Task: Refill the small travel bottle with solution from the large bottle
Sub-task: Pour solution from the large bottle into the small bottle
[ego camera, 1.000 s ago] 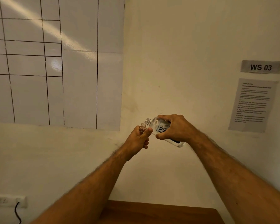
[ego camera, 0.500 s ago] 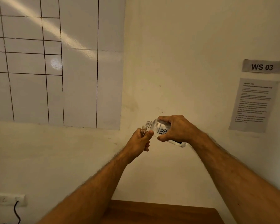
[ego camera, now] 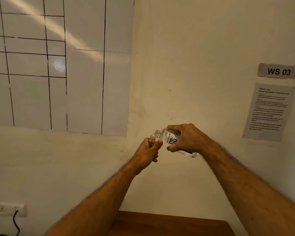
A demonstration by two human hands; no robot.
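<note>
Left hand [ego camera: 147,153] grips upright small bottle [ego camera: 152,140]; right hand [ego camera: 187,139] grips tilted large bottle [ego camera: 171,140] above it.

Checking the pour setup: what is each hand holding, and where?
Left hand grips the small travel bottle around its body; right hand grips the tilted large bottle around its middle.

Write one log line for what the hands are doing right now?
left hand: holds small bottle upright | right hand: tips big bottle | necks: together | caps: off
</note>
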